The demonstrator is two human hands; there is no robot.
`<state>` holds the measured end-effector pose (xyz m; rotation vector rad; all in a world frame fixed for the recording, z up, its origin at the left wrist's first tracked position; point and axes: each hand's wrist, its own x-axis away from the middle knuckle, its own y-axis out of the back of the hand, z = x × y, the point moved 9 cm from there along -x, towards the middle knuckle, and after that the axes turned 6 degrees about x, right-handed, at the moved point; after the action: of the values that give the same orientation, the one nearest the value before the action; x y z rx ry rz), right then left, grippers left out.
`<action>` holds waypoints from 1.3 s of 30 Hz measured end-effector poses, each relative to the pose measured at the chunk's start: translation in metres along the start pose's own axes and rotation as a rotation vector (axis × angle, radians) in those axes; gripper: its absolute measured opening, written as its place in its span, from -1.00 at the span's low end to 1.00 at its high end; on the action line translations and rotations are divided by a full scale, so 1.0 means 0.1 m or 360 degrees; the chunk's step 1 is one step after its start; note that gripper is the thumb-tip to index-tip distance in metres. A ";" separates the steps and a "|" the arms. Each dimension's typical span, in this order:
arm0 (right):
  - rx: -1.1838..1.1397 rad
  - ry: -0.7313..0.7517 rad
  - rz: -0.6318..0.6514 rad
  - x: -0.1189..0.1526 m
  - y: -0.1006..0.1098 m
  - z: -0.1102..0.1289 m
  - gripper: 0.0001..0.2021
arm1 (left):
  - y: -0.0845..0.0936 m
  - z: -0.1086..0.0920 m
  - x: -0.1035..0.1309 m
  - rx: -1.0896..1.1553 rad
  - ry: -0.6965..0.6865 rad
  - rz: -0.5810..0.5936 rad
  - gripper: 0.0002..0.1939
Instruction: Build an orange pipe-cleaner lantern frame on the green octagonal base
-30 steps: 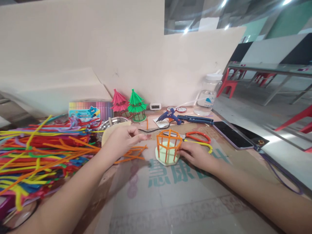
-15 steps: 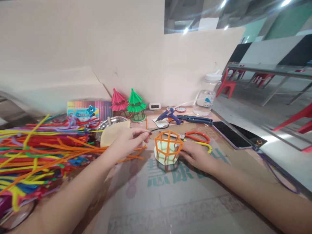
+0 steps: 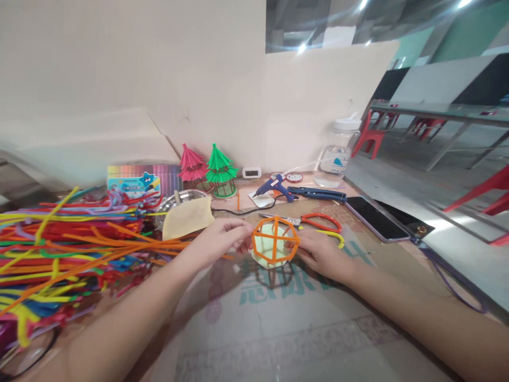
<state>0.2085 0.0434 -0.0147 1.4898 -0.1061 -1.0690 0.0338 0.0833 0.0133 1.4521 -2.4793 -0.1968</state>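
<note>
Over plastic sheet (image 3: 278, 339), pinching tilted orange frame (image 3: 275, 241) with right hand (image 3: 324, 254); curling left hand (image 3: 222, 239) half-closed by opposite rim, hold unclear. Could bend thin struts by squeezing too hard.

the single head view looks from above and behind the right hand (image 3: 320, 253), facing forward and down; its grip on the orange frame (image 3: 275, 239) is fairly near, the pale panel (image 3: 199, 69) beyond, red chairs (image 3: 369, 137) farther off rightward.
</note>
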 end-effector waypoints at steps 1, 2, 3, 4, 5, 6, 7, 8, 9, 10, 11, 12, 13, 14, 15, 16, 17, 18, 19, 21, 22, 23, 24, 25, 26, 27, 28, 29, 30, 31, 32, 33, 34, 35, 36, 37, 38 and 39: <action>-0.0001 0.0000 0.0009 0.00 -0.01 0.00 -0.78 | 0.00 0.00 0.00 0.0001 0.0000 0.0001 -0.74; -0.0003 -0.0003 0.0023 0.01 -0.01 0.00 -0.79 | 0.00 0.00 0.00 -0.0002 -0.0002 0.0003 -0.74; -0.0005 -0.0007 0.0037 0.01 -0.02 -0.01 -0.79 | 0.00 0.00 0.00 -0.0007 -0.0004 0.0008 -0.74; -0.0007 -0.0009 0.0047 0.01 -0.03 -0.01 -0.79 | 0.00 0.00 0.00 -0.0011 -0.0005 0.0012 -0.74; -0.0010 -0.0012 0.0053 0.01 -0.03 -0.01 -0.79 | 0.00 0.00 0.01 -0.0011 -0.0007 0.0017 -0.74; -0.0013 -0.0012 0.0055 0.01 -0.03 -0.01 -0.78 | 0.00 -0.01 0.01 -0.0012 -0.0007 0.0022 -0.74; -0.0015 -0.0007 0.0054 0.01 -0.03 0.00 -0.78 | 0.00 -0.01 0.01 -0.0015 -0.0003 0.0026 -0.74; -0.0016 -0.0002 0.0047 0.01 -0.02 0.00 -0.77 | 0.00 -0.02 0.02 -0.0020 0.0005 0.0028 -0.74; -0.0017 0.0004 0.0035 0.00 -0.01 0.01 -0.77 | -0.01 -0.03 0.02 -0.0026 0.0011 0.0032 -0.74; -0.0018 0.0010 0.0022 0.00 -0.01 0.02 -0.77 | -0.02 -0.03 0.02 -0.0031 0.0010 0.0036 -0.74; -0.0018 0.0015 0.0013 0.00 0.00 0.02 -0.77 | -0.02 -0.04 0.02 -0.0037 0.0007 0.0040 -0.74; -0.0017 0.0017 0.0009 0.00 0.00 0.02 -0.76 | -0.03 -0.05 0.02 -0.0039 0.0002 0.0042 -0.74; -0.0014 0.0013 0.0015 0.00 0.00 0.02 -0.76 | -0.03 -0.06 0.02 -0.0037 -0.0003 0.0042 -0.74; -0.0010 0.0007 0.0026 0.00 0.00 0.02 -0.76 | -0.03 -0.06 0.02 -0.0036 -0.0002 0.0041 -0.74; -0.0010 0.0000 0.0039 0.00 -0.01 0.01 -0.76 | -0.03 -0.06 0.02 -0.0037 0.0004 0.0037 -0.74; -0.0012 -0.0010 0.0049 0.00 -0.02 0.01 -0.76 | -0.02 -0.05 0.02 -0.0039 0.0012 0.0032 -0.74; -0.0017 -0.0019 0.0053 0.00 -0.02 0.00 -0.76 | -0.02 -0.04 0.02 -0.0038 0.0019 0.0029 -0.74; -0.0022 -0.0031 0.0057 0.00 -0.03 -0.01 -0.76 | -0.02 -0.03 0.02 -0.0029 0.0022 0.0029 -0.74; -0.0035 -0.0043 0.0057 -0.01 -0.03 -0.02 -0.75 | -0.02 -0.02 0.01 0.0002 0.0023 0.0035 -0.72; -0.0094 -0.0082 0.0075 -0.02 -0.04 -0.05 -0.76 | -0.04 0.01 0.00 0.0138 0.0038 0.0070 -0.64; -0.0138 -0.0107 0.0095 -0.03 -0.06 -0.06 -0.77 | -0.05 0.04 -0.01 0.0220 0.0057 0.0094 -0.58; -0.0188 -0.0132 0.0119 -0.03 -0.08 -0.08 -0.78 | -0.06 0.08 -0.02 0.0285 0.0082 0.0112 -0.52; -0.0238 -0.0156 0.0146 -0.04 -0.10 -0.09 -0.78 | -0.06 0.11 -0.03 0.0311 0.0108 0.0123 -0.48; -0.0278 -0.0177 0.0170 -0.04 -0.12 -0.10 -0.79 | -0.04 0.14 -0.05 0.0286 0.0120 0.0109 -0.44; -0.0307 -0.0193 0.0191 -0.04 -0.14 -0.11 -0.79 | 0.00 0.16 -0.06 0.0215 0.0111 0.0071 -0.42; -0.0331 -0.0203 0.0199 -0.05 -0.15 -0.12 -0.80 | 0.06 0.16 -0.08 0.0113 0.0084 0.0017 -0.40; -0.0351 -0.0211 0.0204 -0.05 -0.16 -0.12 -0.80 | 0.13 0.15 -0.09 -0.0009 0.0035 -0.0042 -0.39; -0.0370 -0.0221 0.0206 -0.05 -0.16 -0.13 -0.81 | 0.20 0.12 -0.10 -0.0128 -0.0026 -0.0098 -0.40; -0.0386 -0.0233 0.0210 -0.05 -0.16 -0.13 -0.81 | 0.27 0.08 -0.11 -0.0224 -0.0086 -0.0147 -0.42; -0.0400 -0.0241 0.0213 -0.05 -0.16 -0.13 -0.82 | 0.34 0.04 -0.11 -0.0300 -0.0143 -0.0190 -0.46; -0.0411 -0.0247 0.0216 -0.05 -0.16 -0.13 -0.83 | 0.39 -0.01 -0.11 -0.0369 -0.0191 -0.0225 -0.51; -0.0417 -0.0250 0.0216 -0.05 -0.16 -0.13 -0.84 | 0.44 -0.04 -0.10 -0.0440 -0.0228 -0.0264 -0.56; -0.0420 -0.0249 0.0212 -0.05 -0.16 -0.13 -0.85 | 0.48 -0.08 -0.09 -0.0511 -0.0252 -0.0300 -0.60; -0.0419 -0.0244 0.0205 -0.05 -0.16 -0.13 -0.85 | 0.51 -0.10 -0.08 -0.0579 -0.0263 -0.0326 -0.62; -0.0418 -0.0240 0.0197 -0.05 -0.15 -0.12 -0.85 | 0.52 -0.12 -0.07 -0.0645 -0.0270 -0.0341 -0.62; -0.0418 -0.0238 0.0190 -0.05 -0.15 -0.13 -0.85 | 0.52 -0.13 -0.07 -0.0690 -0.0273 -0.0344 -0.62; -0.0419 -0.0238 0.0187 -0.05 -0.16 -0.13 -0.85 | 0.51 -0.13 -0.06 -0.0709 -0.0272 -0.0334 -0.60; -0.0420 -0.0236 0.0184 -0.05 -0.16 -0.13 -0.85 | 0.50 -0.12 -0.06 -0.0711 -0.0277 -0.0323 -0.58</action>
<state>0.2062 0.0606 -0.0272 1.1538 -0.1478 -1.0553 -0.0016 0.1138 0.0365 1.5286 -2.2070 -0.8878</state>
